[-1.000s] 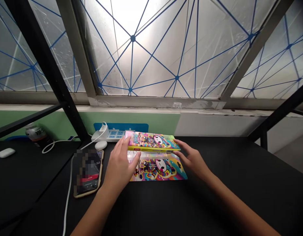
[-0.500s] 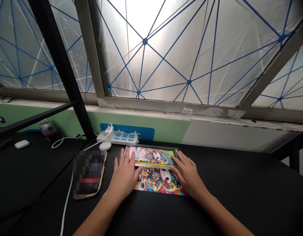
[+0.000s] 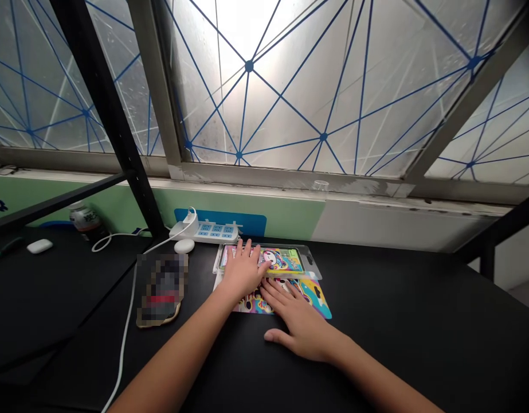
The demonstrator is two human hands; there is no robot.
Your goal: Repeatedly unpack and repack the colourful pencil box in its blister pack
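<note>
A clear plastic blister pack (image 3: 310, 265) with a colourful cartoon-printed item (image 3: 285, 259) inside lies at the back of the black desk. My left hand (image 3: 243, 269) rests on its left half, fingers spread. In front of the pack, partly under its near edge, lies a bright printed backing card (image 3: 318, 298) with a cartoon face and a hang hole. My right hand (image 3: 296, 318) lies flat on this card, fingertips near the left thumb and its own thumb spread out over the desk. Both hands cover parts of the print.
A phone (image 3: 163, 289) with a blurred screen lies left of my arms. Behind it are a round white object (image 3: 184, 246), a power strip (image 3: 216, 231) with a plugged-in charger, and a white cable (image 3: 125, 327). A can (image 3: 87, 221) stands far left, near a black metal post (image 3: 113, 115).
My left hand has slid right onto the pack. My right hand has left the pack's right end and moved down-left onto the card, uncovering the right ends of both.
</note>
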